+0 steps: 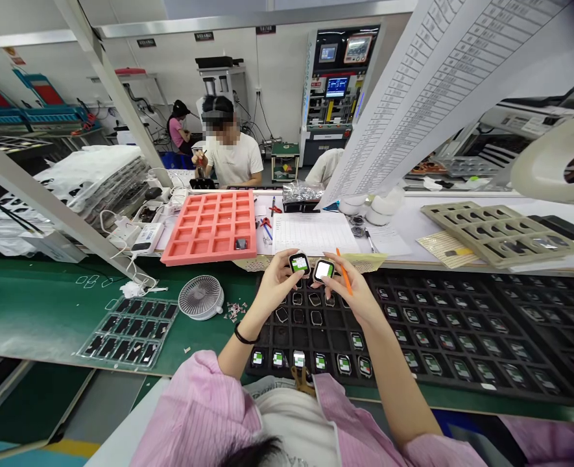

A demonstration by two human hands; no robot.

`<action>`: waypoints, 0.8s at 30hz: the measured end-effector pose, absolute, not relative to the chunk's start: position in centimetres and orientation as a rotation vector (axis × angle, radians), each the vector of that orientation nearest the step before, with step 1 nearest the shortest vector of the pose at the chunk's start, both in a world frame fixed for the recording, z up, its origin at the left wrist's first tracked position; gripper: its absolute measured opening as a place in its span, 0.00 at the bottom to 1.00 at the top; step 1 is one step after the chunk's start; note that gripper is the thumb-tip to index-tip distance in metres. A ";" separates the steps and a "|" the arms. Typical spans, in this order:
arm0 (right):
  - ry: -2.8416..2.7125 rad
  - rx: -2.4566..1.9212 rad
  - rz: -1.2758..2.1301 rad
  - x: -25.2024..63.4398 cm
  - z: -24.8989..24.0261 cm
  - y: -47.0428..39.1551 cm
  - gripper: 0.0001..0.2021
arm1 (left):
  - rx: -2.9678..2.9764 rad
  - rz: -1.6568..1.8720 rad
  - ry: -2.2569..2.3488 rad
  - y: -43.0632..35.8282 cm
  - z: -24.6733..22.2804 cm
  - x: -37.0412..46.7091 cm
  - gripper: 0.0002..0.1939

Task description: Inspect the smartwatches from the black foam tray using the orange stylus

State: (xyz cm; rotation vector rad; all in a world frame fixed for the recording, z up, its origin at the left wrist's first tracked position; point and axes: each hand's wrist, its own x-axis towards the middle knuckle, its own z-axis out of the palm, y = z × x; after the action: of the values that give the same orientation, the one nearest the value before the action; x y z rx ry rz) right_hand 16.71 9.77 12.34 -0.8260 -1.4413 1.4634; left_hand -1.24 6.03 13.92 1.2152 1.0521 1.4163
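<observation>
Side by side above the black foam tray, each of my hands holds up a square smartwatch. My left hand [277, 280] is closed on a watch [299, 263] whose lit screen shows green and white blocks. Fingers of my right hand [349, 285] pinch another watch [323, 270], its screen mostly white with a green strip. An orange stick-like tool [344, 272], perhaps a pen, is also tucked in my right hand. Below, the black tray [287, 336] has rows of pockets, several with watches showing lit screens, such as the front-row watch [344, 364].
A small grey fan [201, 298] stands left, near a clear blister tray [130, 332]. Behind lie a pink pocketed tray [209, 226] and a paper form [313, 233]. Hanging printed sheets [403, 97] slant across the upper right. A co-worker [231, 152] sits opposite.
</observation>
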 end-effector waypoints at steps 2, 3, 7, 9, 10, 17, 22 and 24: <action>-1.421 -0.837 1.463 16.6 12.7 9.6 0.24 | 1.213 1.422 1.082 6.1 13.9 -1.3 0.21; -1.412 -0.846 1.462 16.5 12.9 9.5 0.22 | 1.216 1.421 1.094 6.2 13.8 -1.3 0.20; -1.374 -0.883 1.431 16.3 13.6 9.2 0.18 | 1.229 1.401 1.115 6.3 13.9 -1.3 0.17; -1.351 -0.897 1.421 16.3 13.7 9.2 0.17 | 1.228 1.397 1.117 6.1 14.1 -1.3 0.17; -1.338 -0.902 1.419 16.3 13.7 9.1 0.17 | 1.230 1.397 1.119 6.1 14.2 -1.2 0.17; -1.308 -0.894 1.423 16.4 13.7 9.1 0.16 | 1.243 1.402 1.122 5.9 14.5 -1.1 0.19; -1.319 -0.910 1.429 16.4 13.9 8.9 0.16 | 1.237 1.390 1.124 6.0 14.6 -1.1 0.18; -1.321 -0.905 1.430 16.4 13.9 8.9 0.15 | 1.233 1.382 1.104 6.0 14.6 -1.1 0.17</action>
State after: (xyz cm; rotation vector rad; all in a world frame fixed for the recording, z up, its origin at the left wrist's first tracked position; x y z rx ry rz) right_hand 16.35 8.87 13.95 -0.9049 -1.3209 1.4299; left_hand -1.13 5.95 14.60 1.2325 1.1044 1.3824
